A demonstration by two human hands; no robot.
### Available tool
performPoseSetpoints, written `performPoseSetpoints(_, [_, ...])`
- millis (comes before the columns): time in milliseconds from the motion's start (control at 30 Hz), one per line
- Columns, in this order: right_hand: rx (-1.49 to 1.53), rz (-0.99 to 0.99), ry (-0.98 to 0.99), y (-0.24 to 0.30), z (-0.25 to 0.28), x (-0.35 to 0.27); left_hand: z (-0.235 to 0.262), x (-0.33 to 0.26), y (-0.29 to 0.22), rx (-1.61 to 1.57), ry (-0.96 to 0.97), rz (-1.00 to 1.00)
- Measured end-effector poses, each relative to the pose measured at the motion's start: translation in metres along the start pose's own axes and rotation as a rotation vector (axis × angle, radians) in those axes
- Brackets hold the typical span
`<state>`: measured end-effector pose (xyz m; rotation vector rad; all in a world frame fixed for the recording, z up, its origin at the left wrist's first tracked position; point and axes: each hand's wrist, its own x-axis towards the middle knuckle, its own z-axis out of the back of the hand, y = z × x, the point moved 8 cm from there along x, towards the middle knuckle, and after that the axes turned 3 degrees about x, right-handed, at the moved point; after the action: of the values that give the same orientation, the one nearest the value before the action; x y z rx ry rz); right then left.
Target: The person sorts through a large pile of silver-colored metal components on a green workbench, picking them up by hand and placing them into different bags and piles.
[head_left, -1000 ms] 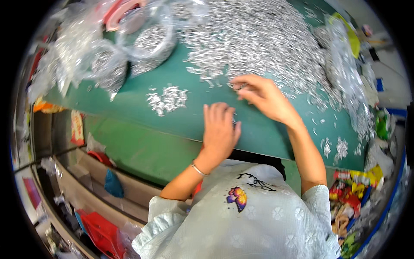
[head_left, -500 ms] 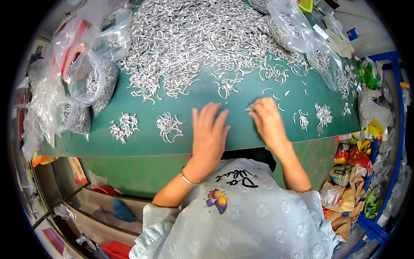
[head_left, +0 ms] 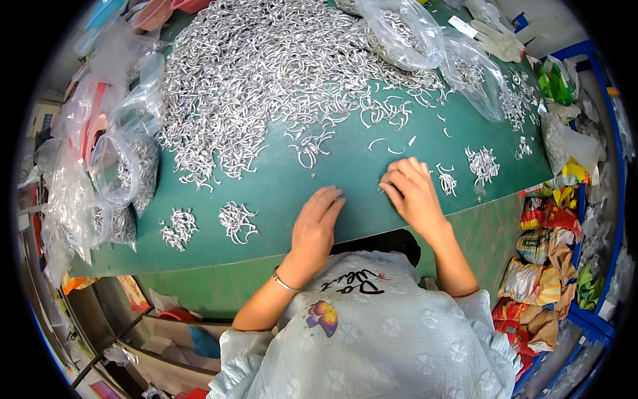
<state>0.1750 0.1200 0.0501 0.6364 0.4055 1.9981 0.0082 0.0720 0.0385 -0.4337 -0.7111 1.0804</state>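
A large heap of small curved silvery metal pieces covers the far part of the green tabletop. Low over the near edge, my left hand has its fingers drawn together, with something tiny at the fingertips. Thumb and fingers of my right hand are pinched on a small thing too hidden to name. Left of my left hand lie two small piles, the closer pile and the outer pile. Beyond my right hand are a thin pile and a denser pile.
Clear plastic bags with metal pieces crowd the left end. Another clear bag lies at the far right of the heap, near a pale glove. Colourful packets fill a blue rack at right. An open drawer is below left.
My left hand's fingers, spread and blurred before, have come together. My right hand keeps its pinch near the same spot. The whole view has turned slightly, shifting the table.
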Motion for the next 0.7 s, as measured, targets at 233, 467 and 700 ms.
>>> performPoseSetpoints(233, [-0.217,-0.195,-0.266,-0.046,0.037,0.023,0.009,0.003,0.0,0.044,-0.073,0.017])
performPoseSetpoints(467, [0.003,-0.092,-0.188,-0.014,0.002,0.032,0.005,0.005,0.001,-0.019,-0.048,0.011])
performPoseSetpoints(700, [-0.038,-0.222,-0.166,-0.032,0.02,0.035,0.007,0.006,0.003,-0.051,-0.078,0.069])
